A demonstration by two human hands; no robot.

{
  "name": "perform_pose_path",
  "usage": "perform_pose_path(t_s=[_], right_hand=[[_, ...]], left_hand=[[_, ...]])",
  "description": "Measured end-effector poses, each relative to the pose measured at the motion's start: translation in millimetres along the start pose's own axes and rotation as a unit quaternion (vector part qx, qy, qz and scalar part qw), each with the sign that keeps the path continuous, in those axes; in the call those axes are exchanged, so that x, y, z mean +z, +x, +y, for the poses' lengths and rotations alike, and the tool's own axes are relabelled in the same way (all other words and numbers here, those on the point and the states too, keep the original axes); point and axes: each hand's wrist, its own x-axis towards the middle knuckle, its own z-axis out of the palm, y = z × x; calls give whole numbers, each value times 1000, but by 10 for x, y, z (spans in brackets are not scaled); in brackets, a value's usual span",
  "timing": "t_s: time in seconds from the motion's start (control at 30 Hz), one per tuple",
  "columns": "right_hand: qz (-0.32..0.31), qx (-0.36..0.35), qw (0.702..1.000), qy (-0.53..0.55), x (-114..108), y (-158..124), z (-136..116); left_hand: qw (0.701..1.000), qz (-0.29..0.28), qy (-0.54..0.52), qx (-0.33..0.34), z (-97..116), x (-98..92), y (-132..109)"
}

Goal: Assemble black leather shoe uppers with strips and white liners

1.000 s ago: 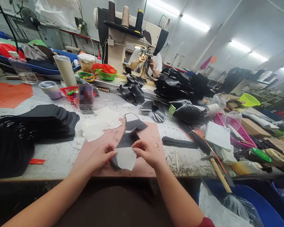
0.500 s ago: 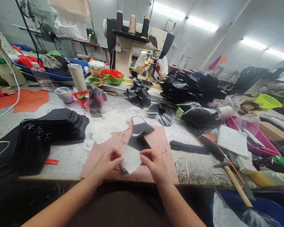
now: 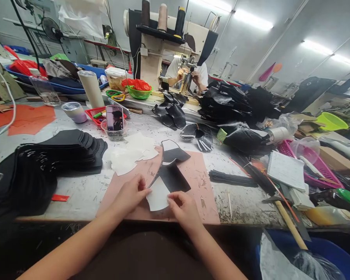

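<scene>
A thin white cut piece point(image 3: 158, 197) lies over the near end of a black leather-like piece point(image 3: 175, 177) on a pink board point(image 3: 111, 200). My left hand point(image 3: 134, 191) pinches the white piece at its left edge, thumb and forefinger closed. At the opposite edge, my right hand point(image 3: 183, 208) pinches it the same way. The black piece has a second white patch point(image 3: 169, 145) at its far end. More white cut pieces point(image 3: 124, 157) lie loosely overlapping at the board's upper left.
Stacked black pieces point(image 3: 61, 151) stand on the left. A phone point(image 3: 114, 118) leans in a clear tub point(image 3: 113, 134). Dark strips point(image 3: 231, 179), a white stick point(image 3: 230, 206) and a hammer point(image 3: 291, 225) lie right. Behind, a person works at a sewing machine point(image 3: 151, 54).
The white piece has shifted slightly left and now lies lower over the black piece, more of which shows. Both hands have moved with it, the right one a little left and down.
</scene>
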Motion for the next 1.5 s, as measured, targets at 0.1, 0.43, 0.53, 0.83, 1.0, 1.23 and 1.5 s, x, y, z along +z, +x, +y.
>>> perform_pose_path(t_s=[0.1, 0.43, 0.53, 0.83, 1.0, 1.23, 1.5], right_hand=[[2, 12, 1000, -6, 13, 75, 57], [-24, 48, 999, -2, 20, 182, 168], [-29, 42, 999, -10, 31, 188, 187], [-55, 29, 995, -79, 17, 181, 130], [-13, -73, 959, -275, 115, 120, 117], [-67, -251, 871, -418, 188, -55, 70], [-96, -272, 853, -435, 194, -238, 91]], left_hand=[[997, -6, 72, 1, 32, 21, 89], [991, -33, 126, -15, -19, 52, 134], [990, -39, 136, -20, -11, 52, 150], [974, -67, 217, 7, 112, 24, 172], [950, -89, 271, 130, 67, 14, 170], [846, -43, 440, 296, -147, -1, 171], [858, -38, 458, 230, -9, 83, 123]])
